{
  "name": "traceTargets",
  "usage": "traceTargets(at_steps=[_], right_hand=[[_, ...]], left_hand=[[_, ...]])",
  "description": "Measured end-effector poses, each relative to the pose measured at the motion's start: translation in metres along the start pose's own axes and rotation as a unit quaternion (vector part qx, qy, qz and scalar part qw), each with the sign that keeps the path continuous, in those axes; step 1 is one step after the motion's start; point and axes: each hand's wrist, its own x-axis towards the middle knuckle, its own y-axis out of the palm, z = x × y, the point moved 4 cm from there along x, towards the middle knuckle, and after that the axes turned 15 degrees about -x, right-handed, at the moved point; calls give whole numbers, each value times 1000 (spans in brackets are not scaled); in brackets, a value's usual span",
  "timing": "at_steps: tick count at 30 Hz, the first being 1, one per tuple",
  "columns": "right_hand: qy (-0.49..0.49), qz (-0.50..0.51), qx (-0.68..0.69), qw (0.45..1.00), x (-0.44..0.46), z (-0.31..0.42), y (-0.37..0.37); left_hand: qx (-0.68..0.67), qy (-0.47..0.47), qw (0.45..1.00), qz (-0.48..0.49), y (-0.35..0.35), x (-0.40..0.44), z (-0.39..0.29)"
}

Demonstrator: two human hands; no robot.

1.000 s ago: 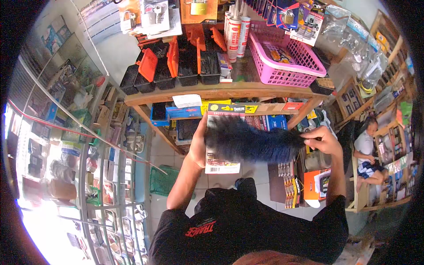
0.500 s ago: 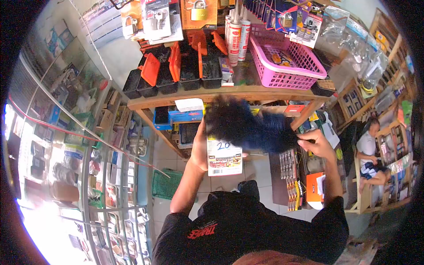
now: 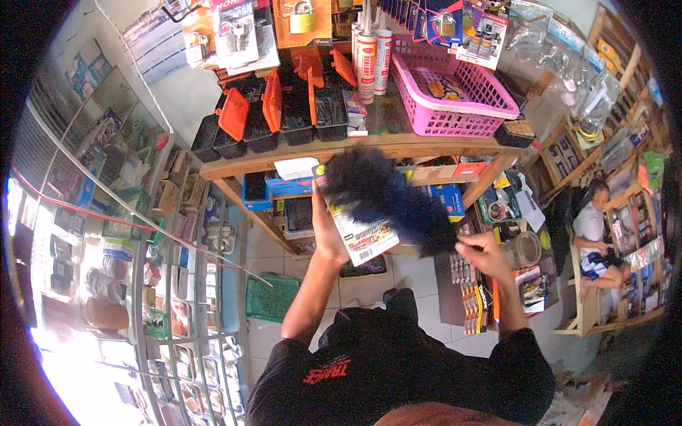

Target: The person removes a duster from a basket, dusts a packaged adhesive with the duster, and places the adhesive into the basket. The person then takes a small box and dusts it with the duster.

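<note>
The left hand (image 3: pixel 328 234) has its grip closed on the card's edge, fingers partly hidden. The right hand (image 3: pixel 483 255) curls tightly round the end of the dark fluffy duster (image 3: pixel 387 195), which reaches toward ten o'clock. It covers the upper part of the card (image 3: pixel 371 241), at three o'clock from the left grip; the lower end shows uncovered. Contact I cannot tell. Beyond, at twelve, is the table (image 3: pixel 426 145) with a pink basket (image 3: pixel 458 119).

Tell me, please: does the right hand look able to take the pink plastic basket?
Probably not directly: the right hand holds the fluffy duster. Otherwise, nothing seems to block the pink plastic basket.
</note>
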Motion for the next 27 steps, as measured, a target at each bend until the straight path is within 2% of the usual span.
traceTargets(at_steps=[2,4,5,6,7,8,9,10,11,12,14,15,16,18,19,20,22,23,24,25,27], right_hand=[[42,-7,53,998,-2,-1,17],[77,-5,79,994,-13,-14,38],[91,0,78,993,-19,-21,51],[124,54,111,985,-22,-12,59],[86,30,108,990,-21,-5,63],[107,8,141,984,-22,-6,70],[129,-14,174,976,-24,-10,80],[152,-36,206,966,-26,-9,87],[176,-4,210,962,-30,-1,93],[160,-2,214,964,-30,3,99],[127,6,221,967,-31,4,114],[131,-14,244,961,-31,0,121],[131,-7,273,953,-31,-1,128],[133,5,328,935,-31,5,138],[132,38,317,939,-31,11,140],[118,26,302,946,-28,19,137],[91,4,274,957,-22,33,133],[131,14,334,933,-20,31,138],[121,28,339,933,-20,31,142],[110,41,343,932,-19,30,146],[108,69,338,933,-14,38,146]], left_hand=[[11,102,992,-69,3,9,4],[-62,-20,986,156,-7,5,-4],[-89,-51,976,194,-14,7,-4],[17,65,998,6,-11,10,-2],[20,109,994,5,-11,13,0],[21,153,988,3,-10,15,0],[21,131,991,-7,-15,17,-6],[10,113,993,33,-23,14,-13],[26,130,991,13,-31,14,-14],[41,148,988,-4,-25,16,-13],[-29,174,983,43,-11,20,-3],[25,165,983,78,-10,24,-6],[27,136,990,12,-16,22,-11],[65,151,986,-5,-13,20,-11],[23,92,994,51,-4,21,-3],[24,154,985,78,-27,18,-5],[45,141,988,44,-15,15,1],[57,135,989,26,-6,12,3],[67,129,989,7,-4,10,5],[104,169,980,-25,-19,13,1],[35,43,990,126,-17,10,6]])
